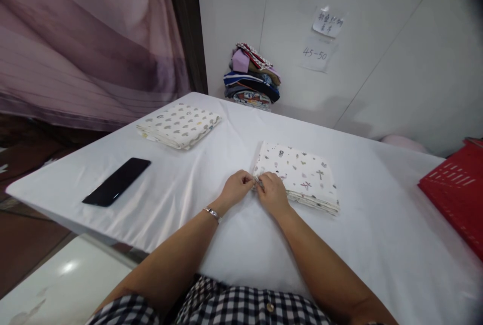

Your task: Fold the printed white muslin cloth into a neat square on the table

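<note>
- Table [196, 244], white cloth cover.
- Folded printed cloth [302, 174] lies at the fingers [247, 180].
- Second folded cloth [180, 125] far left of them.
- Black phone [116, 181] left, nearer edge.
- Red basket [458, 189] far right.

The bench [211, 164] lies bare between the phone [116, 181] at the left and the folded cloth [298, 174] in the middle. A second folded cloth [179, 125] blocks the far left, a red crate [456, 189] the right edge, and a clothes pile [252, 77] the far wall.
</note>
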Tool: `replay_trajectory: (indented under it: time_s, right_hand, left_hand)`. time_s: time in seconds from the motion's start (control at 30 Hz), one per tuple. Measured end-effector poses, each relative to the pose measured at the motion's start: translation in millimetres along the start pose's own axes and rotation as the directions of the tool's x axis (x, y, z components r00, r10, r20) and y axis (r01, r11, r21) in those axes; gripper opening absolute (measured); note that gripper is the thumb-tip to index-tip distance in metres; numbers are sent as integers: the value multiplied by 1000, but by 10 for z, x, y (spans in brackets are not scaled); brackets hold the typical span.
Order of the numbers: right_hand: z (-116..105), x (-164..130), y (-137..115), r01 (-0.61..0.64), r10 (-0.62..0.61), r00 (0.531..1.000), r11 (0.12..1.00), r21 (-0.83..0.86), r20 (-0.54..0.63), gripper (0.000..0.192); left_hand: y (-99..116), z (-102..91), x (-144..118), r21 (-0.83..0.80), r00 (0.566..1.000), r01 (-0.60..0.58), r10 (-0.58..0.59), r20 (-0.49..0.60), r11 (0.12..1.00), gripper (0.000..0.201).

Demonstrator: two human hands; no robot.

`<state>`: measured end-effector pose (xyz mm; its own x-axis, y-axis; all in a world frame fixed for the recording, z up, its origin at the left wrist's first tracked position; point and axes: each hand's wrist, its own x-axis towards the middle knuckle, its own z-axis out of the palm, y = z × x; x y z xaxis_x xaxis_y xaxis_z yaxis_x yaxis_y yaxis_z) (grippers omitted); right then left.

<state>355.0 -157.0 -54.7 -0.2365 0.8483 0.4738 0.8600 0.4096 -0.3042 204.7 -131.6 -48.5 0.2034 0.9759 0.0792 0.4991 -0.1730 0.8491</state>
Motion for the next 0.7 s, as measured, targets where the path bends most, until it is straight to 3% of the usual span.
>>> replay_trajectory:
  time_s: [0.17,0.27,0.4,0.57,0.7]
  right_hand:
    - [22,15,11,-33,34,999,999,33,-32,7]
    - [18,20,22,-41,44,998,997,65,-48,9]
    - [8,12,39,-10,15,998,997,79,-62,11]
    - [6,-2,37,28,-25,998,998,56,-53,11]
    - [1,-4,26,36,-36,999,999,24,-24,12]
  left_hand:
    - [-14,-19,5,-101,998,-55,57,15,993,11]
    - [-34,-42,21,-112,1000,-26,24,-18,993,10]
    - [-43,-73,33,-41,998,46,-48,-46,998,10]
    - [9,-96,9,119,1000,13,-16,25,993,15]
    - [24,-90,0,107,999,18,-21,36,994,14]
